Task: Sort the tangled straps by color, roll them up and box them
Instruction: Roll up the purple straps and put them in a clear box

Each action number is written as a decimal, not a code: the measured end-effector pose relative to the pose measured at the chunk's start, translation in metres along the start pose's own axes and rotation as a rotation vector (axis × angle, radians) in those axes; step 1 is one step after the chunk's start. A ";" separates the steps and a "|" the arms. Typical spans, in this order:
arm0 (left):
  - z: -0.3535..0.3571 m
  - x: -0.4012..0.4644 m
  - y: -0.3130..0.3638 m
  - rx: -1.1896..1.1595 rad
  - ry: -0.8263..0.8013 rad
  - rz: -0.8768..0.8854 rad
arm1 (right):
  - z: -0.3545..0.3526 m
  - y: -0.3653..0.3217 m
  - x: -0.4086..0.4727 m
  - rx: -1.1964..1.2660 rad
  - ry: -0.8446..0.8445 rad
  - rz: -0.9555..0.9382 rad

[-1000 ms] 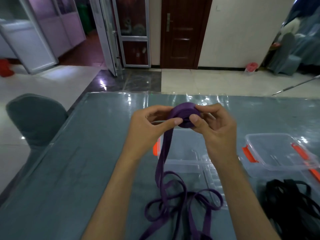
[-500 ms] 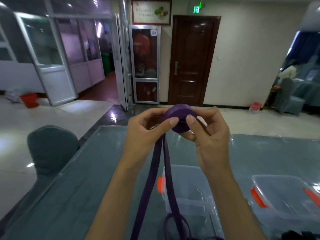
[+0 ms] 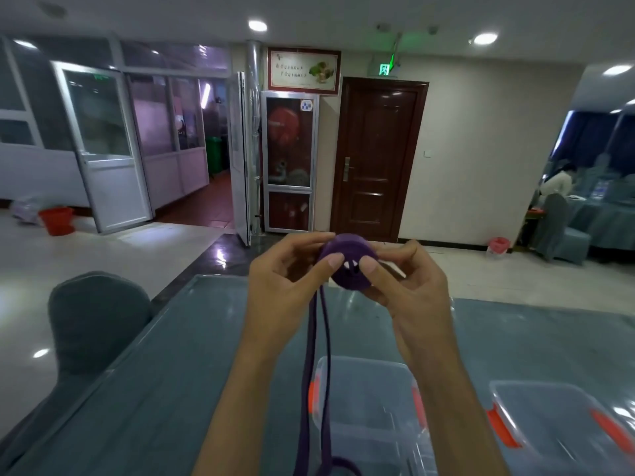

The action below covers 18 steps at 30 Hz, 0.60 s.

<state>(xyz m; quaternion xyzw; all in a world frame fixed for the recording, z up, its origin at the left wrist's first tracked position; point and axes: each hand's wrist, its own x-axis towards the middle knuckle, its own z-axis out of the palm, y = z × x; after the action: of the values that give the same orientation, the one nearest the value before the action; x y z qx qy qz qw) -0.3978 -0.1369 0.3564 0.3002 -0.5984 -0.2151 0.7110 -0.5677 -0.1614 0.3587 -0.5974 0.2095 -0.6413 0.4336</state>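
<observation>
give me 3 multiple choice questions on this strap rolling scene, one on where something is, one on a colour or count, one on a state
1. Where is the purple roll?
A. in a clear box
B. held up between both hands
C. lying on the table

2. How many clear boxes show on the table?
A. two
B. four
C. none

3. What state is the purple strap in?
A. fully rolled
B. partly rolled, two lengths hanging down
C. not rolled at all

Answers: 1 B, the left hand and right hand pinch it above the table. 2 A, one clear box sits below the hands, another clear box to its right. 3 B, loose strap trails down from the roll.
</observation>
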 end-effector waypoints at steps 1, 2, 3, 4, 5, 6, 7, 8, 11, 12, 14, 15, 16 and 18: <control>0.001 -0.004 -0.001 -0.013 0.020 -0.004 | -0.004 0.000 -0.002 -0.027 -0.011 0.036; 0.003 -0.010 -0.003 -0.036 0.050 -0.023 | -0.006 -0.002 -0.003 -0.058 -0.012 0.052; 0.006 -0.015 -0.005 -0.058 0.083 -0.048 | -0.007 -0.002 -0.005 -0.088 -0.004 0.037; 0.009 -0.020 -0.007 -0.081 0.110 -0.076 | -0.008 -0.002 -0.008 -0.103 0.004 0.009; 0.012 -0.026 -0.009 -0.108 0.124 -0.106 | -0.009 0.000 -0.011 -0.104 0.008 -0.018; 0.015 -0.031 -0.012 -0.133 0.121 -0.135 | -0.009 0.003 -0.015 -0.084 0.012 -0.020; 0.015 -0.035 -0.014 -0.138 0.105 -0.156 | -0.011 0.007 -0.021 -0.049 0.014 0.003; 0.014 -0.040 -0.016 -0.116 0.083 -0.166 | -0.014 0.011 -0.028 -0.008 0.006 0.051; 0.008 -0.054 -0.021 -0.024 0.022 -0.162 | -0.027 0.017 -0.043 -0.001 -0.028 0.197; 0.008 -0.060 -0.022 -0.028 0.021 -0.169 | -0.032 0.018 -0.046 -0.021 -0.032 0.218; 0.012 -0.069 -0.023 -0.062 0.047 -0.202 | -0.037 0.022 -0.054 -0.023 -0.012 0.200; 0.015 -0.073 -0.024 -0.090 0.060 -0.227 | -0.038 0.025 -0.058 -0.003 0.016 0.171; 0.018 -0.075 -0.024 -0.120 0.060 -0.252 | -0.037 0.029 -0.062 0.022 0.048 0.145; 0.019 -0.077 -0.026 -0.129 0.030 -0.305 | -0.035 0.037 -0.070 0.069 0.104 0.146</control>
<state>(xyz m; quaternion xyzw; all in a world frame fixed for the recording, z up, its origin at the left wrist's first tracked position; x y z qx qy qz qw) -0.4292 -0.1078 0.2854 0.3445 -0.5202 -0.3540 0.6967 -0.5955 -0.1335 0.2823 -0.5311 0.2524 -0.6448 0.4883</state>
